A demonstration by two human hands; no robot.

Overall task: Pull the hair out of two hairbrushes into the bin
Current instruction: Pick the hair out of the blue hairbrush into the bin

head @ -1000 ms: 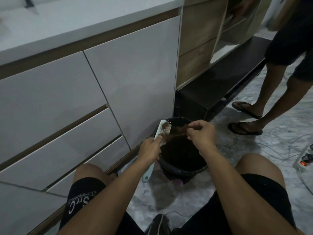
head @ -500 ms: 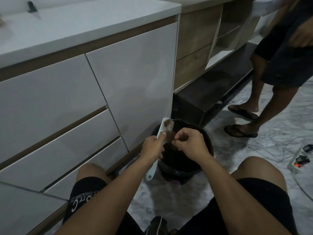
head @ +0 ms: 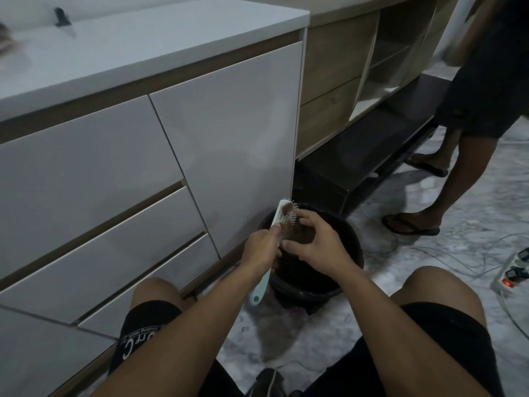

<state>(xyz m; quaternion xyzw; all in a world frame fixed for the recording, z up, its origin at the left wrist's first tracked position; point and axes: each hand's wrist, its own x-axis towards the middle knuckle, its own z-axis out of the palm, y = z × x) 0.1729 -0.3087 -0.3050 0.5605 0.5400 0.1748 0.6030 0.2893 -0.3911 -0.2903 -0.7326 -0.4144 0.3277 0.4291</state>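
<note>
My left hand [head: 262, 249] grips a pale mint hairbrush [head: 279, 216] by its handle, bristles facing right, its head held over a black bin [head: 350, 242] on the floor. Brown hair [head: 300, 232] is tangled in the bristles and hangs below them. My right hand [head: 317, 245] is at the bristles with its fingers pinched on that clump of hair, right over the bin's opening. The handle's end [head: 254, 298] sticks out below my left wrist. A second hairbrush is not in view.
White cabinet drawers [head: 114, 181] stand close on the left. A dark low shelf [head: 372, 156] runs behind the bin. Another person's legs in sandals [head: 412, 224] stand at the right. A power strip [head: 512, 277] and cables lie on the marble floor.
My right hand, which had pulled a strand of hair out to the right, has come back to the bristles and pinched the hair clump. The standing person has stepped further right.
</note>
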